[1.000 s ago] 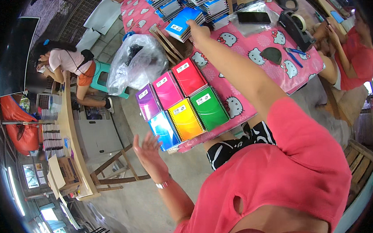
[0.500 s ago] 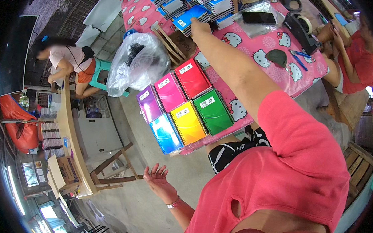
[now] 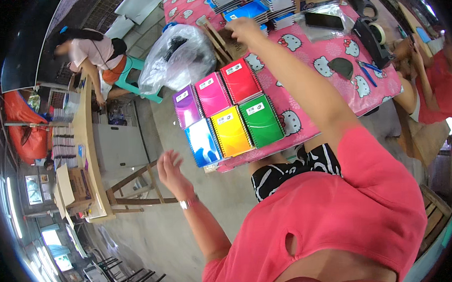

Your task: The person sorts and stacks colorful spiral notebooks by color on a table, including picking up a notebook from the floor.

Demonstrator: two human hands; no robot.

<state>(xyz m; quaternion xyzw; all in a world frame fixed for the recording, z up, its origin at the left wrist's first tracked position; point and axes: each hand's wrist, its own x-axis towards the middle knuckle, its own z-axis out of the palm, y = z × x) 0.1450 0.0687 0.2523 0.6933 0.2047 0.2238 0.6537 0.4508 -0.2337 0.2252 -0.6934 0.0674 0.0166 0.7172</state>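
My right hand (image 3: 244, 31) reaches across the table, loosely bent with fingers apart and no notebook in it. Just behind it, a blue spiral notebook (image 3: 250, 10) lies on top of a stack. My left hand (image 3: 172, 174), raised off the table's left side, has its fingers spread and holds nothing. Between the hands, spiral notebooks lie in two rows: purple (image 3: 187, 107), pink (image 3: 213, 94) and red (image 3: 240, 81) behind; blue-white (image 3: 203, 142), yellow (image 3: 229, 131) and green (image 3: 261, 121) in front.
A pink patterned cloth covers the table (image 3: 311, 103). Left of the notebooks bulges a clear plastic bag (image 3: 181, 59) beside a cardboard box (image 3: 231, 43). A phone (image 3: 324, 21), tape dispenser (image 3: 371, 41) and pliers (image 3: 369, 72) lie rightward. Other people sit left and right.
My right hand has come off the blue notebook on the stack, moving slightly toward the cardboard box. My left hand has lifted and shifted left. The whole view has shifted a little.
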